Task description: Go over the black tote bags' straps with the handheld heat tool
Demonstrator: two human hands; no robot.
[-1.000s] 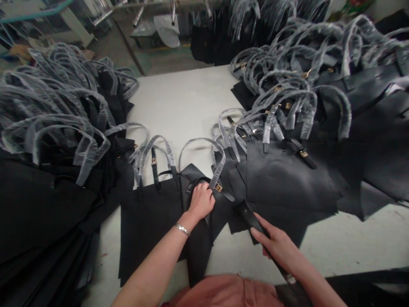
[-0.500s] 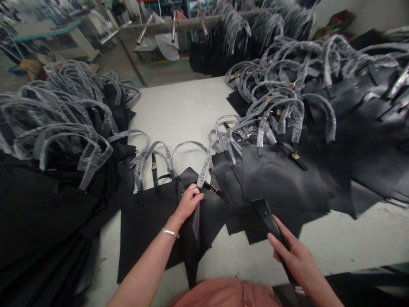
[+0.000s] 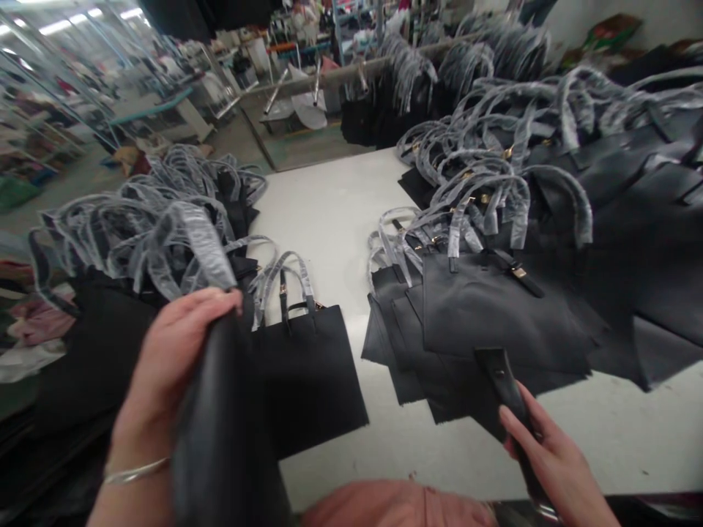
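My left hand (image 3: 165, 366), with a silver bangle at the wrist, is closed on a black bag panel (image 3: 225, 432) at the base of its plastic-wrapped handle (image 3: 201, 238). The panel is lifted, hangs down and is blurred. Behind it, another black bag panel (image 3: 318, 373) lies on the table with wrapped handles and a small buckled strap. My right hand (image 3: 549, 446) is wrapped round a long black strap-like piece (image 3: 508, 388) with a small metal spot near its wide end. It is held just in front of the right-hand pile of black panels (image 3: 494, 315).
A heap of black bag pieces with wrapped handles (image 3: 187, 183) stands at the left. More lie at the right, on the white table (image 3: 329, 212). Beyond its far edge is a metal rail with pegs (image 3: 315, 84), where more pieces hang (image 3: 406, 73).
My left hand has lifted the bag panel from the middle of the table and carried it left, nearer the camera. My right hand still holds the black strap-like piece. The view has shifted.
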